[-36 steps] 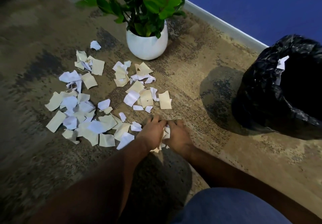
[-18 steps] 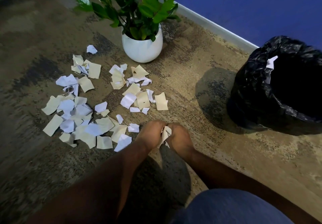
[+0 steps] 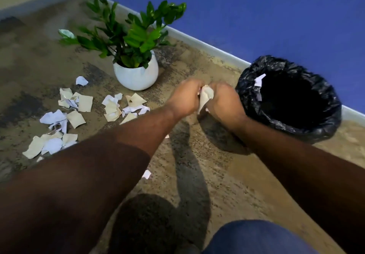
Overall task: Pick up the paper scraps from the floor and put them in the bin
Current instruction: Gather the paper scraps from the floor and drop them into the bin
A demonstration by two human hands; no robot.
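Note:
A bundle of cream and white paper scraps [image 3: 205, 97] is pressed between my left hand [image 3: 185, 97] and my right hand [image 3: 223, 103], lifted above the carpet just left of the bin. The bin [image 3: 320, 123] is lined with a black plastic bag, stands against the blue wall at the right, and has a white scrap stuck inside its near-left rim. Several more torn paper scraps [image 3: 83, 103] lie scattered on the carpet at the left, partly hidden behind my left forearm. One small scrap [image 3: 146, 174] lies alone on the carpet below my left arm.
A green plant in a round white pot [image 3: 136, 76] stands on the carpet behind the scraps, left of my hands. A pale skirting board [image 3: 209, 46] runs along the blue wall. My knee in blue cloth [image 3: 256, 238] fills the bottom right.
Both hands closed on a bundle of scraps on the floor, then lifted it up and to the right toward the bin. The camera view tilted up, showing more wall.

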